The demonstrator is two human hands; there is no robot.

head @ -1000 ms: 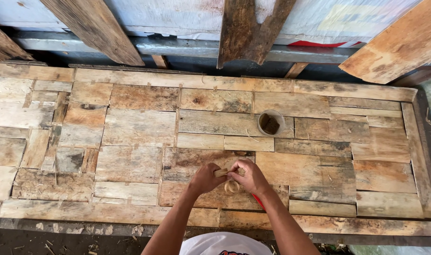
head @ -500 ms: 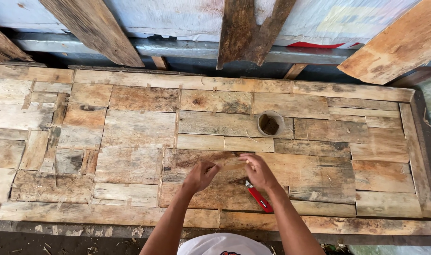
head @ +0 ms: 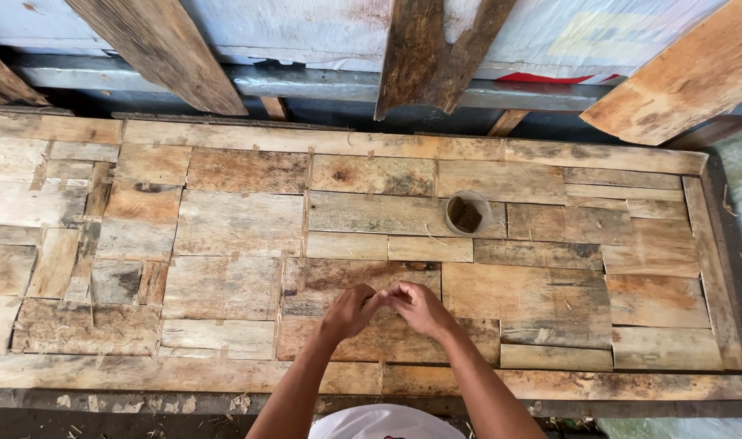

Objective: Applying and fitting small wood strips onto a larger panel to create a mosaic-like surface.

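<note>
A wide patchwork panel of wooden offcuts [head: 225, 236] fills most of the view, lying flat: rough rectangular pieces in pale tan, grey and reddish brown, fitted edge to edge inside a border of longer strips, with dark stains and loose fibres on the surface. Behind its far edge, several weathered planks [head: 156, 49] lean against a pale wall above a grey ledge. A small round cup [head: 467, 213] with dark contents stands on the panel, right of centre and well apart from the hands. Near the front edge, the left hand [head: 348, 310] and the right hand [head: 424, 307] meet, fingertips touching each other just above the boards. The fingers of both are curled narrow, pinched together; whether anything sits between them I cannot tell, since it would be too small to see.
</note>
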